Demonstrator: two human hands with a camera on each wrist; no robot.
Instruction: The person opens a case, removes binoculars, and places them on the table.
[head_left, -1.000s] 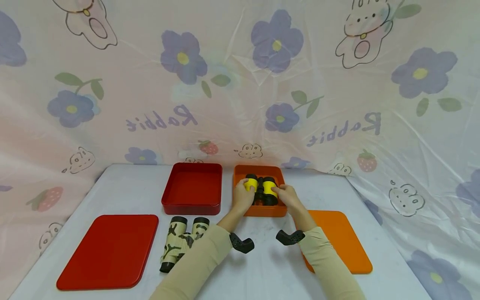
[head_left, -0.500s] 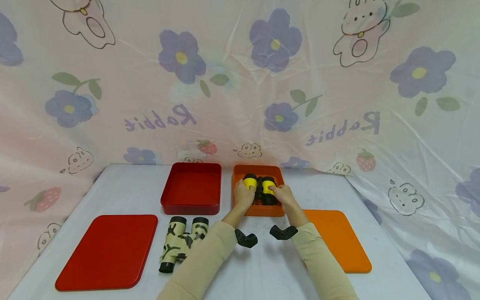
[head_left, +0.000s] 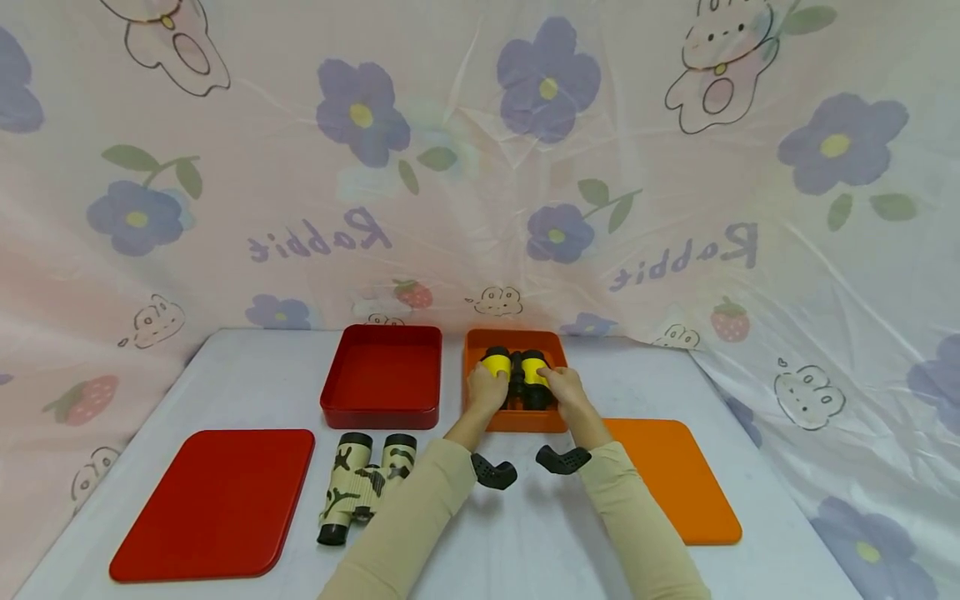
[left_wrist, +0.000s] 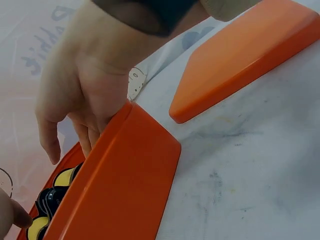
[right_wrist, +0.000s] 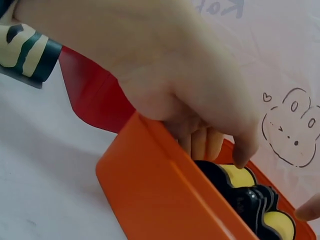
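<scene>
Yellow-and-black binoculars (head_left: 534,393) lie inside the orange box (head_left: 528,423). My left hand (head_left: 486,390) holds the left barrel, its thumb on top and its fingers down inside the box wall. On the other barrel, my right hand (head_left: 568,392) has its thumb over the yellow band and its fingers at the outer side. The left wrist view shows mainly the right hand (left_wrist: 95,75), reaching over the rim above the binoculars (left_wrist: 52,197). In the right wrist view the left hand (right_wrist: 200,75) reaches in likewise; the fingertips are partly hidden by the box wall.
A red box (head_left: 382,379) stands left of the orange one. Its red lid (head_left: 213,504) lies at the front left. Camouflage binoculars (head_left: 348,483) lie beside the left forearm. An orange lid (head_left: 686,492) lies right, partly under the right forearm. A printed curtain (head_left: 480,183) hangs behind.
My forearms have drawn slightly inward, and the right hand has shifted a little left over its barrel. The binoculars stay in place in the orange box.
</scene>
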